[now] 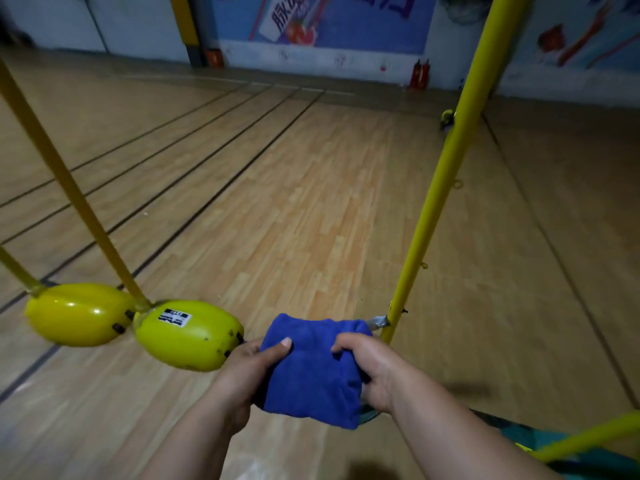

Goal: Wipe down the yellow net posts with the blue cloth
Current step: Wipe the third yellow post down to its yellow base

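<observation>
A folded blue cloth (313, 370) is held between both hands low in the middle of the view. My left hand (247, 367) grips its left side with the thumb on top. My right hand (369, 370) grips its right side. A tall yellow net post (438, 178) rises just behind the cloth's right corner, which hides its foot. On the left, two more yellow posts (65, 181) lean up from two rounded yellow bases (188, 336), one with a black-and-white label.
The wooden court floor (277, 188) with dark lines stretches ahead to a wall with blue posters (322, 19). A curved yellow bar (588, 438) and a teal object lie at the bottom right. Red objects (419, 73) stand by the far wall.
</observation>
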